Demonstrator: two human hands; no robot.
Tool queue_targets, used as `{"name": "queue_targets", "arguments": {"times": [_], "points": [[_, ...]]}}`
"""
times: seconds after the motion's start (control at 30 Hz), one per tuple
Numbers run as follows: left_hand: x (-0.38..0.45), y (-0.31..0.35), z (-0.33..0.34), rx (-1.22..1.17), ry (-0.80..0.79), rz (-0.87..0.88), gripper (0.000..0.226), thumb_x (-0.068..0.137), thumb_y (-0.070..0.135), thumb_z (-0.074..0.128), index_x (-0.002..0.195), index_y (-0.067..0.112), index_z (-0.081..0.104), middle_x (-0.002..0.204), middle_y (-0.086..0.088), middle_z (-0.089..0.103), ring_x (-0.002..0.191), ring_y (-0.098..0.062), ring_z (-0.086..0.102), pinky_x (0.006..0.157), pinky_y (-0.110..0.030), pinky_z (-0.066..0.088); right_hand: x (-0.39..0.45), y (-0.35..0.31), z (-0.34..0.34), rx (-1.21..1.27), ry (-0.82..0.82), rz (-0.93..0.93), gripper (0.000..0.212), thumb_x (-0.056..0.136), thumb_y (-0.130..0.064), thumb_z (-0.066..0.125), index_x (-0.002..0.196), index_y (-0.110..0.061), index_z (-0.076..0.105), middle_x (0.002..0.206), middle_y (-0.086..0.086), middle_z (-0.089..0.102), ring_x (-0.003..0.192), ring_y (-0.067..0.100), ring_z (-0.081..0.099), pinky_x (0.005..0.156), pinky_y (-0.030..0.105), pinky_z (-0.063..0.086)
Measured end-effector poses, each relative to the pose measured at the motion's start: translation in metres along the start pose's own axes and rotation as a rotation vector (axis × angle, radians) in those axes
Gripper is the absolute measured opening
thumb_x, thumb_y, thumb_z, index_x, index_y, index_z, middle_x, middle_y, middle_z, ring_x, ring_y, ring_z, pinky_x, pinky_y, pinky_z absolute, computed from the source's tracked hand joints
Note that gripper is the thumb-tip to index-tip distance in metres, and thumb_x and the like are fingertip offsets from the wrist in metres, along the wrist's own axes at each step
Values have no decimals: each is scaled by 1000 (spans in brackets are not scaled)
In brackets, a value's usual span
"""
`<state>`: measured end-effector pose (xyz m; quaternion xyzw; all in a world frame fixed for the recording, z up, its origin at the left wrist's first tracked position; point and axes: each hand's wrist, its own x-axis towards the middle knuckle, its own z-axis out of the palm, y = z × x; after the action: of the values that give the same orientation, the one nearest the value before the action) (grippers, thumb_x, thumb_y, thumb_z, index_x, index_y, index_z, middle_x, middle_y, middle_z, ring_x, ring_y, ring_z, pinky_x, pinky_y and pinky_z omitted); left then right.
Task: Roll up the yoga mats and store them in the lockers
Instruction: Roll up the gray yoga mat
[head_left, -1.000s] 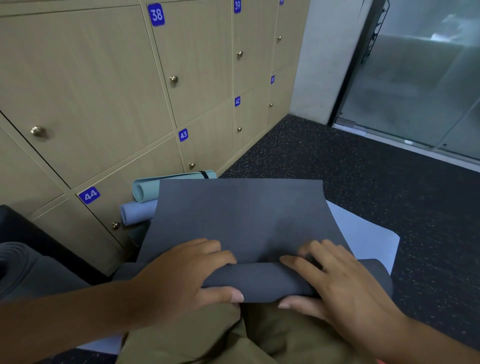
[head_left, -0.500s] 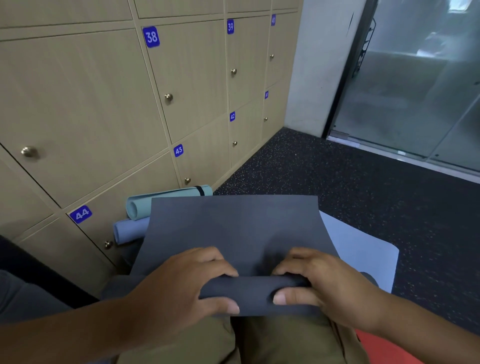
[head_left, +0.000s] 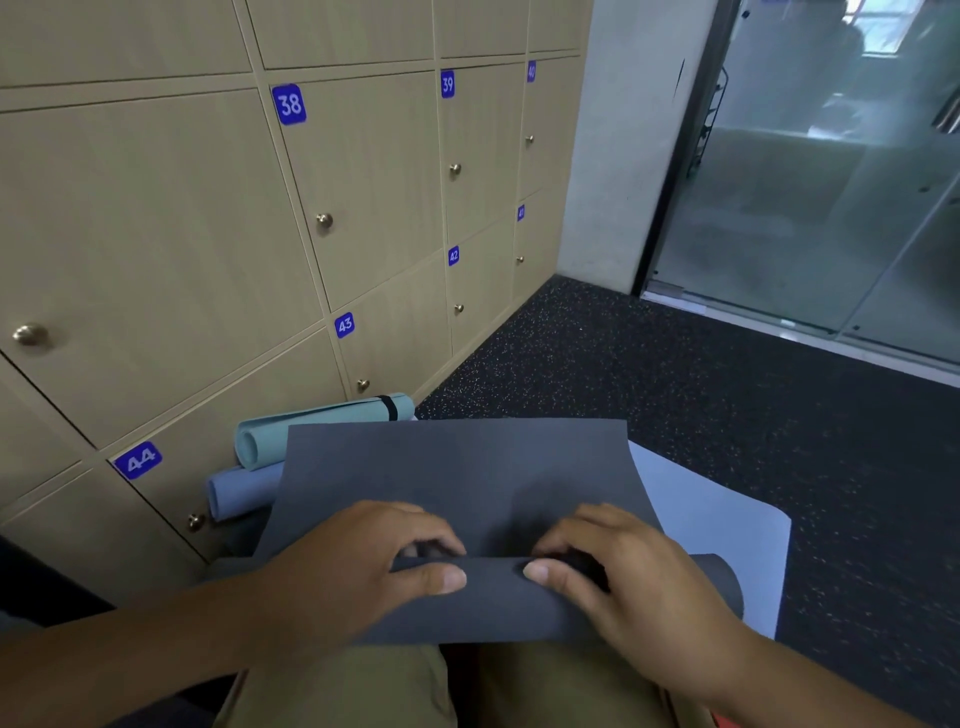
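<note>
**Dark grey mat mid-roll, lockers all closed**

The dark grey yoga mat (head_left: 457, 483) lies on the floor just in front of the person's knees, its near end curled into a low roll (head_left: 493, 597) and the rest spread flat toward the lockers. It looks thin, soft and floppy, light enough for fingers to turn, with a matte surface that probably grips skin rather than slides. Being that limp, it will likely telescope or loosen unless both ends of the roll are pressed evenly, so the best hold seems to be where the hands are now: on the roll itself, spaced either side of its middle

The left hand (head_left: 353, 566) grasps the roll, fingers curled over the top and thumb on the near face. The right hand (head_left: 623, 582) holds it the same way, thumb toward the centre

Under the grey mat lies a pale blue flat mat (head_left: 717, 525), showing at the right and not yet rolled. Against the locker base rest two rolled mats, the teal rolled mat (head_left: 311, 428) bound with a black strap and the blue rolled mat (head_left: 239, 491) just beside it, nearer the person

The wooden lockers (head_left: 156, 234), numbered 38 to 44, all have their doors shut, so what is inside cannot be told. No mat is stored in view; a door must be opened by its knob (head_left: 196, 521) first. Speckled dark flooring (head_left: 675, 374) runs to a glass partition (head_left: 831, 182) at the right
</note>
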<state>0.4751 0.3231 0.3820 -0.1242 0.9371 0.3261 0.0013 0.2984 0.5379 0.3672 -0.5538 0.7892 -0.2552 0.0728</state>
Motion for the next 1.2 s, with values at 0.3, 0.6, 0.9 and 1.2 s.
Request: {"name": "queue_targets", "arguments": {"times": [0.3,0.6,0.9,1.2], "points": [[-6,-6,15,29,179,75,66,74,91,48,124,50,61,115,35,59,106,8,58,93,-14,40,37,12,-3,128,-216,141,27,92,-64,58,84,-39,67,84,-22,67,83,0,62,78,32,52],[21,-16,2,-45,53,-4,29,88,52,72,116,42,75,105,31,66,102,7,63,90,-20,48,37,8,-1,-177,0,-128,34,95,-64,44,90,-35,62,87,-17,57,87,4,55,74,23,44],[37,-16,-2,-45,163,-6,25,85,53,73,104,38,79,96,32,68,89,4,66,80,-17,50,54,19,9,79,-58,54,34,93,-64,55,85,-33,66,85,-15,62,88,3,56,76,24,45],[16,-30,18,216,229,65,73,85,85,43,132,36,66,120,27,63,109,7,51,96,-7,31,89,27,-3,294,-304,200,27,91,-48,72,72,-29,72,75,-17,68,74,-3,61,69,14,43]]}}
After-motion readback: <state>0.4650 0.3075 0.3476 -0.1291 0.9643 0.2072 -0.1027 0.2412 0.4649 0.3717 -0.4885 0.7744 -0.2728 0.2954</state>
